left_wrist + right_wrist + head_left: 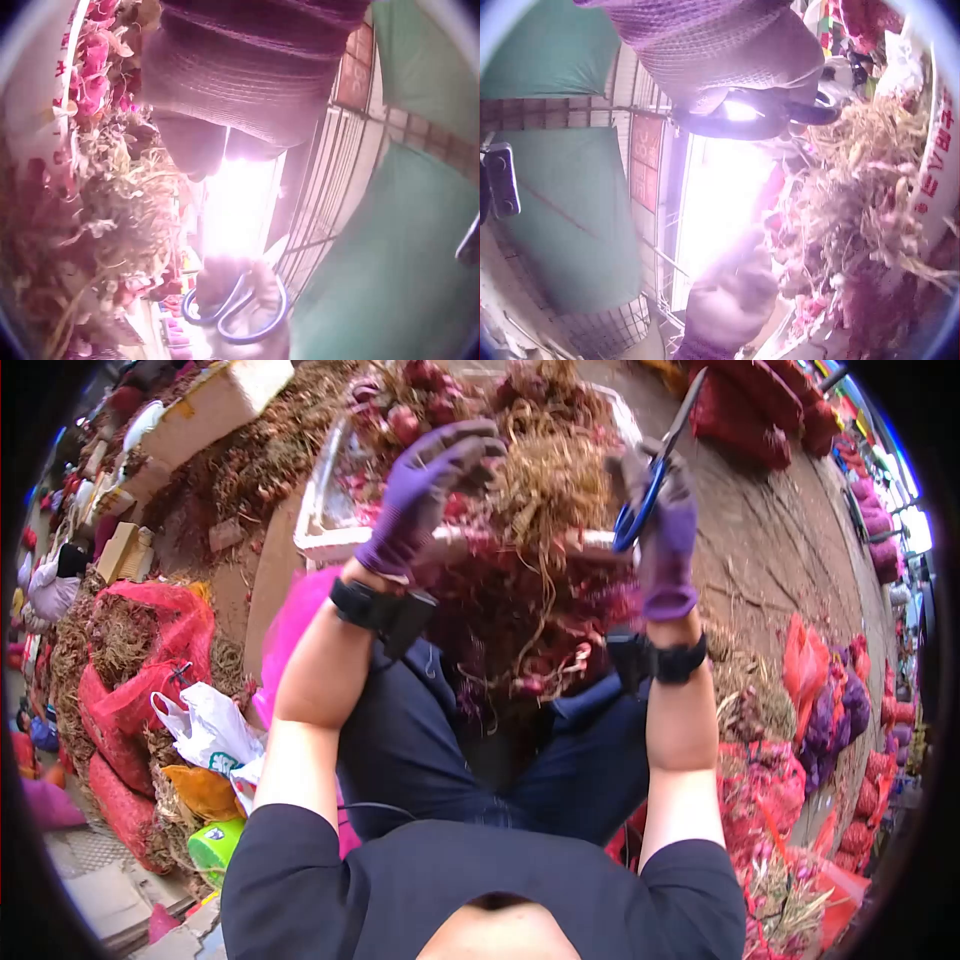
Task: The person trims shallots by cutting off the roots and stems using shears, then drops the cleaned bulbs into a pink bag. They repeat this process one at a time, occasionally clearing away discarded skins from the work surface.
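In the head view the left hand (425, 495), in a purple and grey glove, is held over the near left part of a white box (335, 538), its fingers spread and slightly bent with nothing visible between them. The right hand (665, 525), gloved alike, grips blue-handled scissors (650, 500) at the box's right side, blades pointing up and away. Between the hands lies a heap of dry roots (550, 485), with red onions (405, 422) behind and to the left. The right wrist view shows the scissors' handle (727, 124) around the fingers.
Onions and loose roots hang below the box's near edge, between the knees. On the left are a red mesh bag (190, 620), a white plastic bag (212, 730) and a foam box (215, 410). Red mesh sacks (745, 420) lie at the back right, with more bags at right.
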The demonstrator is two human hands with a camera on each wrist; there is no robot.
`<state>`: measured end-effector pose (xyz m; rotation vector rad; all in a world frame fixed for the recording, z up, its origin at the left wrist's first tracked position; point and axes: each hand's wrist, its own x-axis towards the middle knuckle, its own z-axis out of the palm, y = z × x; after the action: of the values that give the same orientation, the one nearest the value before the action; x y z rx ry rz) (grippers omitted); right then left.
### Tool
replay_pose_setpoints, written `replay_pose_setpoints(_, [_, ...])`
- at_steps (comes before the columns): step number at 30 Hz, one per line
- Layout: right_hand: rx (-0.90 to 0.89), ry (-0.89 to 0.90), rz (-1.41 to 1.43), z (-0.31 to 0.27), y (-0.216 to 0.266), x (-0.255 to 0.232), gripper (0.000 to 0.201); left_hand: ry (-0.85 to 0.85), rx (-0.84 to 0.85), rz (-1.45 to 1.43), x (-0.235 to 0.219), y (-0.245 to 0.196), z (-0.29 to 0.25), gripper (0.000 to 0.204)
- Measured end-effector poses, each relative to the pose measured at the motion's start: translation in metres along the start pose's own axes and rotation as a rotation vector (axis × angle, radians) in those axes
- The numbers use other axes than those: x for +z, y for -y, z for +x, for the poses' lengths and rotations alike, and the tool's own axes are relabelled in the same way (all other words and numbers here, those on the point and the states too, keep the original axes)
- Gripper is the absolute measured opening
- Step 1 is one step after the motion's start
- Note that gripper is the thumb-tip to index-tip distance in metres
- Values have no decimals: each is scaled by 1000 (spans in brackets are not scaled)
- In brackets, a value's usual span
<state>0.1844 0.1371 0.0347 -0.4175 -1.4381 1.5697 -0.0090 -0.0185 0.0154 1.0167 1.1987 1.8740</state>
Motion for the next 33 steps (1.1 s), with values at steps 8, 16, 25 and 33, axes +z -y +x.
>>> replay_pose_setpoints(8, [-83, -58, -232, 5, 22, -8, 33, 743, -315, 164, 65, 6, -16, 34])
replay_pose_setpoints(16, [60, 112, -79, 5, 11, -22, 41, 1095, 362, 1107, 131, 104, -62, 42])
replay_pose_setpoints(25, [-59, 95, -323, -5, 25, -23, 49, 785, 295, 1067, 130, 74, -44, 9])
replay_pose_setpoints(33, [412, 495, -135, -19, 59, -5, 36, 243, 9, 578, 66, -20, -6, 15])
